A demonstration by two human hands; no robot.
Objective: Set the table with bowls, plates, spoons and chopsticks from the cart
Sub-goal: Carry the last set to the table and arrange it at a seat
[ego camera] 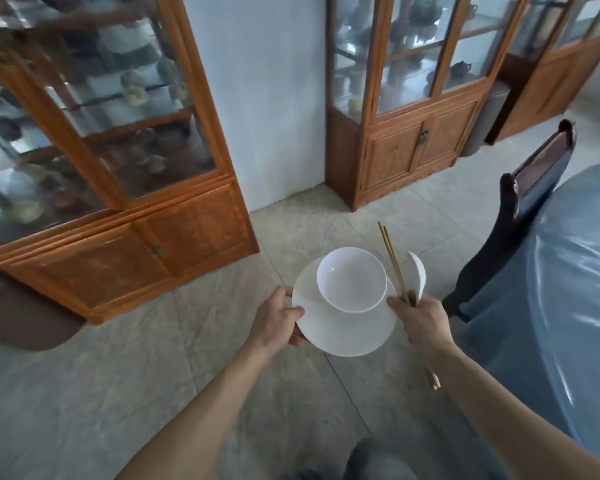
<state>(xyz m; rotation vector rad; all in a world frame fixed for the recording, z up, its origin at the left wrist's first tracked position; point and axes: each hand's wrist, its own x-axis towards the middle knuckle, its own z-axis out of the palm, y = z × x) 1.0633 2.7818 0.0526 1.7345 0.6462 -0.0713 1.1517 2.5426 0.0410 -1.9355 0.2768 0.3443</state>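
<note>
A white plate is carried over the floor with a white bowl sitting on it. My left hand grips the plate's left rim, thumb on top. My right hand is closed around a pair of wooden chopsticks and a white spoon, both pointing away from me; its fingers also touch the plate's right edge. The table, round and covered in a shiny blue-grey cloth, lies at the right.
A dark wooden chair stands against the table's left side. Two glass-fronted wooden cabinets line the far wall either side of a white pillar. Tiled floor stretches below. The cart is not in view.
</note>
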